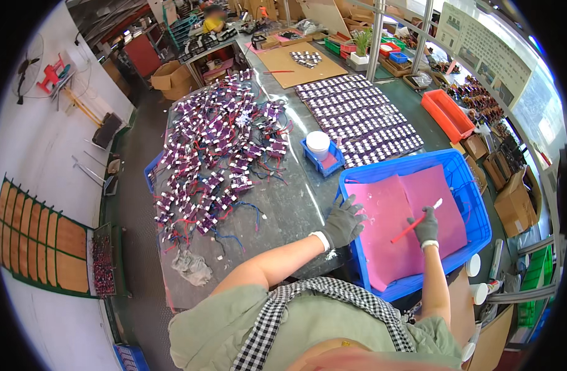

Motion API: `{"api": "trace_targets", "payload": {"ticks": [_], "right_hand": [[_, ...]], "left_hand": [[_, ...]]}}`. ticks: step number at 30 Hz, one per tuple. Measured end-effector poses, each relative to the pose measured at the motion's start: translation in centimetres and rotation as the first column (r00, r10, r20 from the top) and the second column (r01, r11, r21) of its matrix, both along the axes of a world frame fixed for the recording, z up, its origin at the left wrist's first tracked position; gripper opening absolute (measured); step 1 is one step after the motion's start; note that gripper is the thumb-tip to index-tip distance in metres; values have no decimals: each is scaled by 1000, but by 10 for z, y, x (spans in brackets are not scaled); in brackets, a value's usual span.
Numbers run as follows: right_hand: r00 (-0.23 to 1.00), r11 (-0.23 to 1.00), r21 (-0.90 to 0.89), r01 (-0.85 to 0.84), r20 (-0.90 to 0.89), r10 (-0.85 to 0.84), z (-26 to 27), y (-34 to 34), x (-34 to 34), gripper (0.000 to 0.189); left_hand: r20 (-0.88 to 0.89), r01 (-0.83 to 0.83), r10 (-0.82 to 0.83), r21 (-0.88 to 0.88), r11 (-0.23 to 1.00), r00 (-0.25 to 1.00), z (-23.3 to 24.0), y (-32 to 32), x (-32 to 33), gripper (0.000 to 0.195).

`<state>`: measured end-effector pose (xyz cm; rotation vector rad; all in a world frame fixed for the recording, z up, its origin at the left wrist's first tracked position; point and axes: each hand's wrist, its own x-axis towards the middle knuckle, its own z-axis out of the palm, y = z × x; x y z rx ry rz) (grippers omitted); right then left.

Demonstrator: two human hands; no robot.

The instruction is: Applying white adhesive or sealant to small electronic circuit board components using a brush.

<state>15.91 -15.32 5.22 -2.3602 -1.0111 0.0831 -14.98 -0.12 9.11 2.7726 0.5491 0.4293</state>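
Grey gloves cover both hands. My right hand grips a red stick whose tip carries a white paste, held above pink foam sheets. These sheets lie in a large blue plastic crate. My left hand is at the crate's left rim with its fingers spread and nothing visible in it. Just beyond the crate stands a white lidded tub in a small blue bin. To the left, a heap of purple circuit boards with red and blue wires covers the table.
Rows of boards lie on the table behind the crate. A crumpled grey cloth rests at the table's near left. An orange-red bin and cardboard boxes line the right side. Another person sits at the far end.
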Motion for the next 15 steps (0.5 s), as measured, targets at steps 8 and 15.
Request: {"api": "trace_targets", "payload": {"ticks": [8, 15], "right_hand": [[999, 999, -36, 15, -37, -16, -33, 26, 15, 65], [999, 997, -81, 20, 41, -16, -41, 23, 16, 55]], "left_hand": [[-32, -61, 61, -20, 998, 998, 14, -17, 11, 28], [26, -46, 46, 7, 999, 999, 7, -23, 14, 23]]}}
